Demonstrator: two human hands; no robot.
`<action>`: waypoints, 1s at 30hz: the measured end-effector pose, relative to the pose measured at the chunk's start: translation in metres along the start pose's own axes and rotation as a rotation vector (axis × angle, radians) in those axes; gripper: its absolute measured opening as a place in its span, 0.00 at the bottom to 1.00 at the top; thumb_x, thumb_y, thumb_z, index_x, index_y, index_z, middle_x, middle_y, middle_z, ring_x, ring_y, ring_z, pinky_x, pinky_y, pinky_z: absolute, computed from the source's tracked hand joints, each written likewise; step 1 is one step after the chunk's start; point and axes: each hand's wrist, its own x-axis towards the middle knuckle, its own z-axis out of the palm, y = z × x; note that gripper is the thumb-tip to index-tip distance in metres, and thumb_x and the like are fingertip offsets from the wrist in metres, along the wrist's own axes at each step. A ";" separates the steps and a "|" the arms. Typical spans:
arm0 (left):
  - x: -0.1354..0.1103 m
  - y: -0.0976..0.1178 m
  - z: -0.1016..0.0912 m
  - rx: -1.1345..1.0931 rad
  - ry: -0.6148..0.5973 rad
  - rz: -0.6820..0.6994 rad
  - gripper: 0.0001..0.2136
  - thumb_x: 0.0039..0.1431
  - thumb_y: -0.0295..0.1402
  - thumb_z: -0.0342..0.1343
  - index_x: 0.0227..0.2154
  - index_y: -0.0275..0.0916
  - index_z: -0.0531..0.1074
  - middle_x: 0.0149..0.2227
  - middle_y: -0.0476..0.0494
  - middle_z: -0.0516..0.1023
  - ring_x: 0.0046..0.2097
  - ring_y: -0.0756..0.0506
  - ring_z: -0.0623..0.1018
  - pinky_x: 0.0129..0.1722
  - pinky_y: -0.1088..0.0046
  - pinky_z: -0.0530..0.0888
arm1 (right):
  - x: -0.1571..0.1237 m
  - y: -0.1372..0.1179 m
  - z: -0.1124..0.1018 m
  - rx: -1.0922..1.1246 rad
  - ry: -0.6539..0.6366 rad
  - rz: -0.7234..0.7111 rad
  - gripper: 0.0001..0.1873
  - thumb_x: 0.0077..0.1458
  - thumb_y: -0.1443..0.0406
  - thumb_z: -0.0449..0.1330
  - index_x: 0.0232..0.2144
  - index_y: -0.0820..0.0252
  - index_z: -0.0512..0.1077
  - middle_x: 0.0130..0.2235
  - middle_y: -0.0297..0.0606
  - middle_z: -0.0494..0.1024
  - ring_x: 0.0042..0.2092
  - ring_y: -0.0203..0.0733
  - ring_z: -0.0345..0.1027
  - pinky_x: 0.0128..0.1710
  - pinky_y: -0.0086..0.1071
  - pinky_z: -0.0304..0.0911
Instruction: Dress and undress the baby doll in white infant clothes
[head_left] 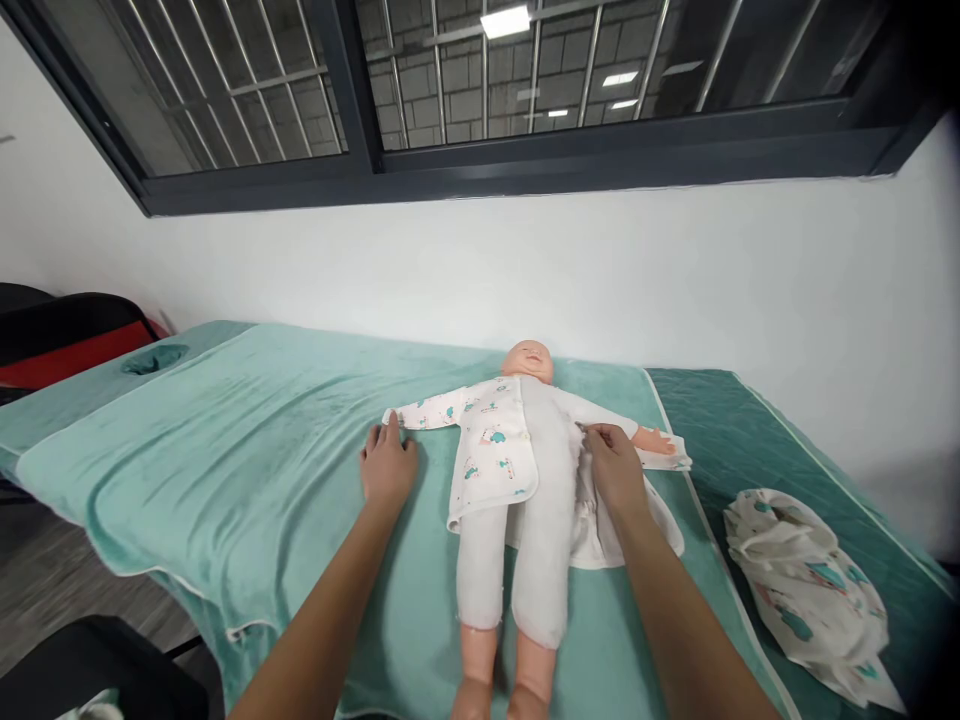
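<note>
A baby doll (529,358) with a white padded body lies on its back, head toward the wall. A white printed baby shirt (491,450) covers its left-hand side in view, with that arm in the sleeve. The shirt's other half lies spread beneath the doll's right-hand side, and the doll's bare hand (654,440) rests over the flat sleeve end. My left hand (388,465) has its fingers curled at the cuff of the worn sleeve. By the doll's side under the other arm, my right hand (616,465) is closed in a pinch; what it grips is mostly hidden.
A light green cover (247,430) spreads over the bed, with a darker green one (705,420) at right. Crumpled printed white cloth (810,595) lies at lower right. Behind are a white wall (360,270) and barred window. Black chairs (97,665) stand at left.
</note>
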 end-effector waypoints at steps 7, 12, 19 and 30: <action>0.015 -0.005 -0.003 0.054 0.067 0.061 0.27 0.60 0.24 0.41 0.62 0.42 0.63 0.69 0.43 0.56 0.70 0.35 0.54 0.62 0.46 0.62 | 0.022 0.024 -0.019 -0.217 -0.108 -0.108 0.12 0.47 0.64 0.52 0.30 0.57 0.75 0.38 0.39 0.79 0.43 0.48 0.70 0.48 0.42 0.61; 0.012 0.034 -0.012 -0.222 0.166 0.328 0.22 0.61 0.23 0.41 0.55 0.41 0.70 0.65 0.46 0.66 0.68 0.43 0.60 0.67 0.57 0.59 | 0.019 0.029 -0.019 -0.298 -0.102 -0.199 0.13 0.50 0.65 0.50 0.32 0.57 0.74 0.40 0.40 0.78 0.45 0.48 0.69 0.49 0.42 0.61; 0.002 0.142 -0.027 -0.449 -0.221 0.680 0.20 0.68 0.37 0.42 0.56 0.37 0.70 0.62 0.40 0.70 0.65 0.43 0.65 0.66 0.61 0.62 | 0.016 0.035 -0.033 -0.636 0.072 -0.221 0.14 0.51 0.65 0.53 0.37 0.64 0.75 0.41 0.51 0.76 0.46 0.55 0.67 0.49 0.45 0.61; -0.004 0.269 -0.014 -0.040 -0.514 1.130 0.14 0.63 0.36 0.47 0.47 0.39 0.71 0.50 0.38 0.76 0.52 0.38 0.74 0.43 0.61 0.74 | 0.013 0.015 -0.033 -0.704 -0.002 -0.091 0.17 0.57 0.56 0.55 0.39 0.62 0.75 0.42 0.51 0.76 0.45 0.55 0.69 0.39 0.40 0.59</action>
